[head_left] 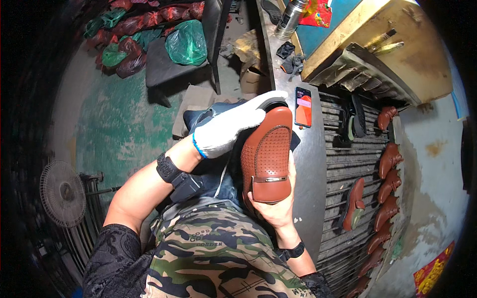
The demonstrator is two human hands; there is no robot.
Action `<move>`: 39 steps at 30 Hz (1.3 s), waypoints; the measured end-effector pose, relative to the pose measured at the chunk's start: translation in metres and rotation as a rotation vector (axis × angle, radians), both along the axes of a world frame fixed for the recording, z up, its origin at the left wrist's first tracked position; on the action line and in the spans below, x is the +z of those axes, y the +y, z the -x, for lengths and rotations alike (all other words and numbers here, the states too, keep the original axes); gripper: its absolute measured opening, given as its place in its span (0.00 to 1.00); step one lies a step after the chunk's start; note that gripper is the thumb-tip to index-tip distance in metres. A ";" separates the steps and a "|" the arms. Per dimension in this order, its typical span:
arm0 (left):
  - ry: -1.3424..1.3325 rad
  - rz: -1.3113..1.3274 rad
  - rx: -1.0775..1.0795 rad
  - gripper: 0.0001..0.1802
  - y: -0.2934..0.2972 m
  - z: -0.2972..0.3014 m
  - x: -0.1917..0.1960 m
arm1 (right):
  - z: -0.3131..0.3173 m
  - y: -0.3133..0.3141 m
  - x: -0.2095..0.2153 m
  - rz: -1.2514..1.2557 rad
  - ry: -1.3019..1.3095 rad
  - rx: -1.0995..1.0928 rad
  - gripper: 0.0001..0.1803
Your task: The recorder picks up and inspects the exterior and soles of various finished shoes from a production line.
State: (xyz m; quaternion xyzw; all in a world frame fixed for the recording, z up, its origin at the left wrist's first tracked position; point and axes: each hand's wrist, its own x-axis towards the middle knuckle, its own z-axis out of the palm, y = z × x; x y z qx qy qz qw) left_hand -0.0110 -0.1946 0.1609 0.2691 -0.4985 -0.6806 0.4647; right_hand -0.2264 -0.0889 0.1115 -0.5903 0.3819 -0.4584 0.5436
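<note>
A brown leather loafer [267, 149] is held over my lap, toe pointing away from me. Its upper has rows of small holes and a strap with a metal bar. At the toe, my left hand [223, 130], in a white glove with a blue cuff, is closed, its thumb on the upper and its fingers behind a black curved sole edge [273, 103]. Whether that sole is fixed to the shoe I cannot tell. My bare right hand [278, 211] wraps the heel end from below and the right side; part of its fingers is hidden behind the shoe.
To the right, a metal bench edge [312, 164] carries a phone [303, 107] and dark cloths [292, 64]. Beyond it, a slatted rack [338, 164] bears several brown shoes [387, 161]. A fan [63, 192] stands left; a black chair [174, 74] holds a green bag [186, 42].
</note>
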 end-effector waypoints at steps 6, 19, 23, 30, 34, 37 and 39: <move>-0.014 0.009 0.014 0.43 0.001 -0.001 -0.002 | 0.000 -0.002 -0.003 0.018 0.015 0.004 0.68; -0.160 0.109 0.043 0.50 0.003 0.002 -0.010 | 0.002 -0.006 0.002 0.041 0.129 0.024 0.67; -0.276 0.144 0.050 0.52 0.001 0.003 -0.010 | 0.003 -0.006 -0.001 0.038 0.139 0.023 0.67; -0.393 0.129 0.133 0.51 0.011 -0.004 0.018 | -0.009 -0.009 -0.001 -0.004 0.020 0.083 0.72; -0.463 0.390 0.069 0.46 0.010 -0.010 0.050 | 0.007 -0.034 0.002 -0.133 -0.242 0.399 0.84; -0.499 0.581 -0.238 0.35 0.025 -0.012 0.061 | 0.013 -0.065 0.020 -0.443 -0.531 0.423 0.87; -0.610 0.821 -0.210 0.28 0.051 -0.007 0.036 | -0.005 -0.079 0.024 -0.509 -0.903 0.494 0.77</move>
